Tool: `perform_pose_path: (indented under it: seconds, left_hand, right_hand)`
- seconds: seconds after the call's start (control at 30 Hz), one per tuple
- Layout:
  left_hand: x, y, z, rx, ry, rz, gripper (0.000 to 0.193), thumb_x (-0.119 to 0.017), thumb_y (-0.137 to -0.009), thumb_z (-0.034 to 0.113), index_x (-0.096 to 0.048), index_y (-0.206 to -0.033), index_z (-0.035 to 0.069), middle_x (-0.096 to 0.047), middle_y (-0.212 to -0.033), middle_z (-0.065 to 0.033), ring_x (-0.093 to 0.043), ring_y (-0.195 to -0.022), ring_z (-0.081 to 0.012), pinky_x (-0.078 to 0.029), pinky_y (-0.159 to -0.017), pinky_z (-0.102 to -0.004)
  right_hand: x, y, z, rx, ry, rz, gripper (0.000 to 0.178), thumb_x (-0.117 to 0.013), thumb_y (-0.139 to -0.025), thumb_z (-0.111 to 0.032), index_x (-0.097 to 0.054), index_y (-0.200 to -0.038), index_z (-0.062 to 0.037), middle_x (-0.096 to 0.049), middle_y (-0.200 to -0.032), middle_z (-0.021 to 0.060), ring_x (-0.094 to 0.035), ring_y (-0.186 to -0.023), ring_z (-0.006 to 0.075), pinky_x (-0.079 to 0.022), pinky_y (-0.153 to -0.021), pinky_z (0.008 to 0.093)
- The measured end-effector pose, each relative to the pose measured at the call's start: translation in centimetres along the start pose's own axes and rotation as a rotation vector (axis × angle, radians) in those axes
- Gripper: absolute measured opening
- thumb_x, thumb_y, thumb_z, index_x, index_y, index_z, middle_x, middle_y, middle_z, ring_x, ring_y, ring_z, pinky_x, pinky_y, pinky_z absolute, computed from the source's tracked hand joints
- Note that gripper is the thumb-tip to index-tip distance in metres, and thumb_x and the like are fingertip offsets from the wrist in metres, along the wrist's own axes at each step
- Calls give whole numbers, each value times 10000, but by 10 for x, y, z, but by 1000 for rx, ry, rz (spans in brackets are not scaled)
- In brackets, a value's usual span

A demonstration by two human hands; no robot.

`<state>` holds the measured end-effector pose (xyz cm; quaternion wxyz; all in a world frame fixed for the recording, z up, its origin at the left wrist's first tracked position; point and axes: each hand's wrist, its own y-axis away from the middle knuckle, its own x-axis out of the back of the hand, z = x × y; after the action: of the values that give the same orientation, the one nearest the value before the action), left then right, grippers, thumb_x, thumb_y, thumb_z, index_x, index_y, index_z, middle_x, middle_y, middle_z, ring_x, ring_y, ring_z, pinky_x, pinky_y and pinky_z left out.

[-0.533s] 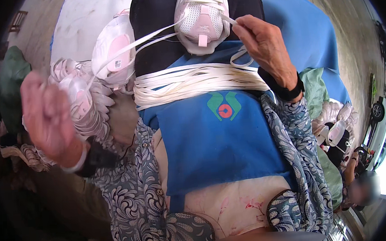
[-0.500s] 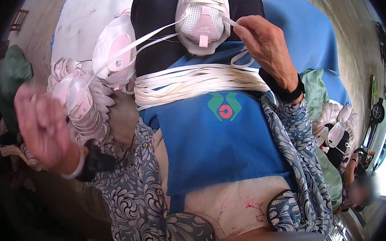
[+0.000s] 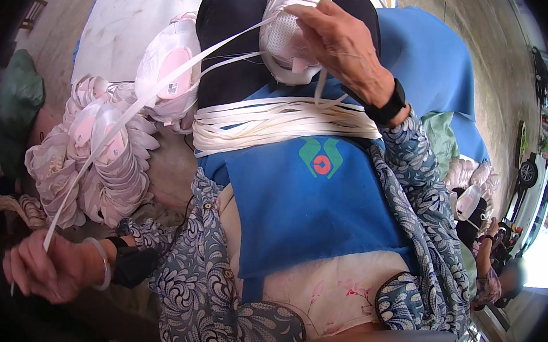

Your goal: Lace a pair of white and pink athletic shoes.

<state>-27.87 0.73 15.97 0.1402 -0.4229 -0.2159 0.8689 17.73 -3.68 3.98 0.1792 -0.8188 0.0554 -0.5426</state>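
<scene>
A white and pale pink sneaker stands between two black-covered knees, partly behind my right hand. From its lacing a flat white shoelace runs taut down to the lower left. My left hand is closed round that lace, far out to the side. My right hand bends over the sneaker, its fingertips pinched where the lace leaves the shoe. Another stretch of lace hangs from under its palm. A bundle of loose white laces lies across my lap on the blue apron.
Left of my knees lie an unlaced sneaker and a stack of pink-white shoe uppers. Blue cloth drapes at the right. Another person's arm and more shoe parts are beyond; a parked car stands farther off.
My left hand has moved down and outward, drawing the lace straight. My right hand has crossed leftward over the sneaker, which has shifted slightly right and turned.
</scene>
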Motion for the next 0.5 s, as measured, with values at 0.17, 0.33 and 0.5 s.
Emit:
perform_pose_path:
  seconds: [0.17,0.33,0.5]
  left_hand:
    - [-26,7,-1,-86,49,-45,140,-595,-714,-49,-548,-755,77,-667,-656,17,-490,-418,-66,-461,-457,-167]
    - [-26,8,-6,-177,205,-168,183,-601,-704,-45,-563,-857,48,-676,-646,6,-482,-418,-59,-459,-435,-176]
    - [24,34,-20,32,33,-32,412,-564,-796,-16,-471,-1195,-60,-679,-868,-71,-532,-596,-96,-451,-497,-217]
  right_hand:
    - [-10,-12,-8,-23,173,-80,582,-785,-675,-149,-586,-1221,-186,-605,-907,133,-663,-789,314,-554,-667,382]
    - [-7,-31,6,88,243,-190,410,-621,-815,-76,-594,-1219,-140,-635,-990,134,-665,-795,331,-541,-668,412]
    - [6,-12,11,-108,-113,-88,366,-608,-838,-135,-583,-1198,-70,-641,-813,203,-634,-684,363,-509,-644,414]
